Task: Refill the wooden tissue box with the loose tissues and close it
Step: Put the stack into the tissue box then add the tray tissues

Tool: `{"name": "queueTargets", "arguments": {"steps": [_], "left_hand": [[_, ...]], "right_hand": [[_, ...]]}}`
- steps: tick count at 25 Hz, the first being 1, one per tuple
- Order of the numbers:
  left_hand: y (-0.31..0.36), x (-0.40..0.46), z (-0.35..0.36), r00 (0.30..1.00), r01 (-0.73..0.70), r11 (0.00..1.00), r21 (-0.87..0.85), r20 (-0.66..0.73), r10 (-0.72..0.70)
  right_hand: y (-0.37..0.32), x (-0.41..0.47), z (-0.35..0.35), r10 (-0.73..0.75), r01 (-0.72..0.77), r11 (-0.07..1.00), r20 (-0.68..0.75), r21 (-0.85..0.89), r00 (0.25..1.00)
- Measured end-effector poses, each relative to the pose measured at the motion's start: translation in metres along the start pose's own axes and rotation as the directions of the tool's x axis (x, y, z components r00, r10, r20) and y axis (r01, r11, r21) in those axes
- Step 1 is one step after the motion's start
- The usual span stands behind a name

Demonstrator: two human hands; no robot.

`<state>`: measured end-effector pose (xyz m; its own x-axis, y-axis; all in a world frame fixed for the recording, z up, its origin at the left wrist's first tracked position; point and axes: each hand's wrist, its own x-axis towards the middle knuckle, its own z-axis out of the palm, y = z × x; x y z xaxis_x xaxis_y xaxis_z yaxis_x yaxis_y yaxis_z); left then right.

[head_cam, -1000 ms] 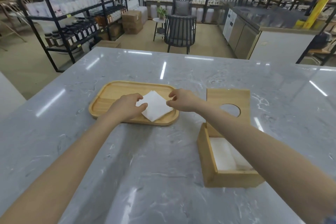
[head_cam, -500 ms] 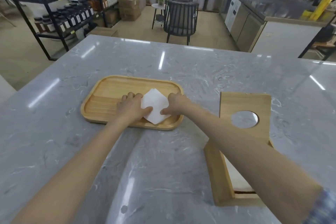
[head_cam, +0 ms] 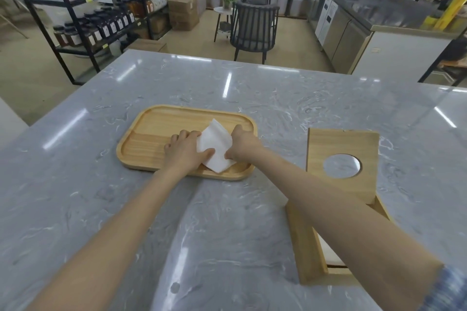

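Pickup step: left hand and right hand pinch the white folded tissue stack on the oblong wooden tray; next, carry it to the open wooden tissue box.

Two hands are showing, the left hand and the right hand. One stack of white tissues is lying between them. One wooden tray is sitting on the one marble table. One wooden tissue box is standing near right, with one lid carrying one round hole. Two dark chairs are standing far off.
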<state>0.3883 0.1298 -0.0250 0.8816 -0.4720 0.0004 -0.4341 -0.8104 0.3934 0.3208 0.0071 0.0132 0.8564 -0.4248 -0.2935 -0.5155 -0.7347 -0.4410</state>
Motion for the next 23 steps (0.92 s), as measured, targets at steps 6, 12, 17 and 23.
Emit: {"name": "queueTargets", "arguments": {"steps": [6,12,17,23], "left_hand": [[0.018,-0.017,-0.039,0.966,-0.189,0.828,-0.527,-0.25,0.062],[0.049,-0.069,-0.09,0.988,-0.146,0.478,-0.866,-0.102,0.117],[0.07,-0.122,-0.087,0.98,-0.151,0.339,-0.929,-0.094,0.177],[0.099,-0.164,-0.057,0.973,-0.127,0.388,-0.913,-0.039,0.226]], "right_hand": [[-0.016,-0.037,-0.04,-0.128,0.178,0.916,-0.16,0.358,0.979],[0.009,-0.11,-0.087,-0.256,0.33,0.669,-0.211,0.666,0.944],[0.055,-0.165,-0.09,-0.238,0.318,0.599,-0.216,0.735,0.947],[0.103,-0.209,-0.077,-0.135,0.265,0.691,-0.24,0.673,0.961]]}}
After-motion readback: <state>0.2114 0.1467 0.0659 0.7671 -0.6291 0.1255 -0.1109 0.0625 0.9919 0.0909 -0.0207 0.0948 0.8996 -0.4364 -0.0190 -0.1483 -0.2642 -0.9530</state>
